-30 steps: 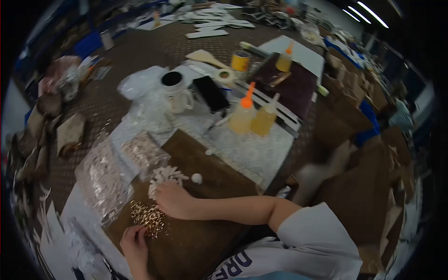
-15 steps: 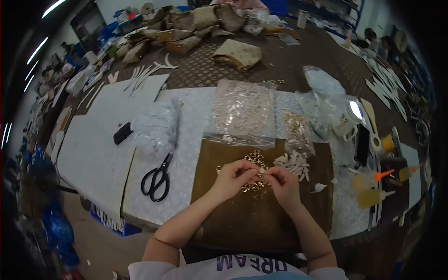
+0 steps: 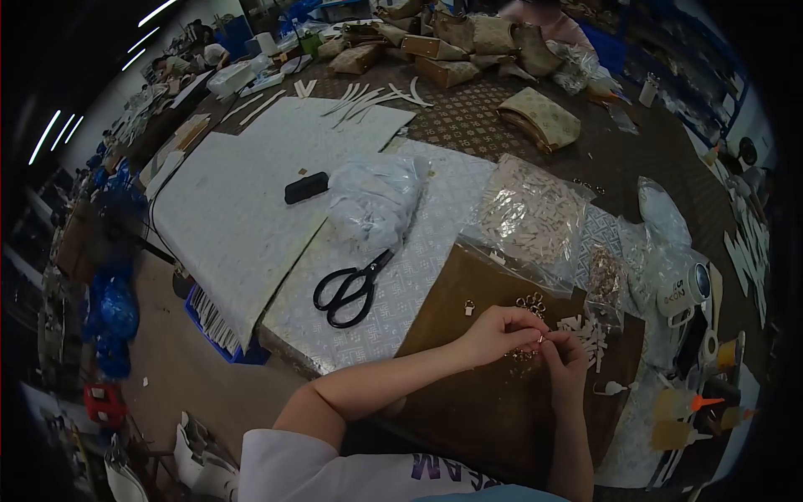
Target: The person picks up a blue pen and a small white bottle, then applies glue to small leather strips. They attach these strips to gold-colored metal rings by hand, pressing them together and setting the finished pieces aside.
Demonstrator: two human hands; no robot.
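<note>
My left hand (image 3: pixel 503 335) and my right hand (image 3: pixel 565 358) meet over the brown mat (image 3: pixel 468 410), fingertips pinched together on a small piece too tiny to make out clearly. Metal rings (image 3: pixel 530 304) lie just beyond and under my fingers. Short white strips (image 3: pixel 588 336) are piled right of my right hand. One ring with a white tab (image 3: pixel 469 308) sits apart, left of my left hand. Past the mat's far edge are a clear bag of pale pieces (image 3: pixel 532 209) and a smaller bag of metal parts (image 3: pixel 604 280).
Black scissors (image 3: pixel 351 289), a white plastic bag (image 3: pixel 372 197) and a black object (image 3: pixel 306 188) lie left. A mug (image 3: pixel 686 293), glue bottles (image 3: pixel 673 405) and a tape roll (image 3: pixel 710 346) stand right. Patterned bags (image 3: pixel 539 117) are at the back, where a person (image 3: pixel 556 23) is partly visible.
The view has turned left, so the table and both hands appear farther right and tilted. My hands remain together at the fingertips over the mat.
</note>
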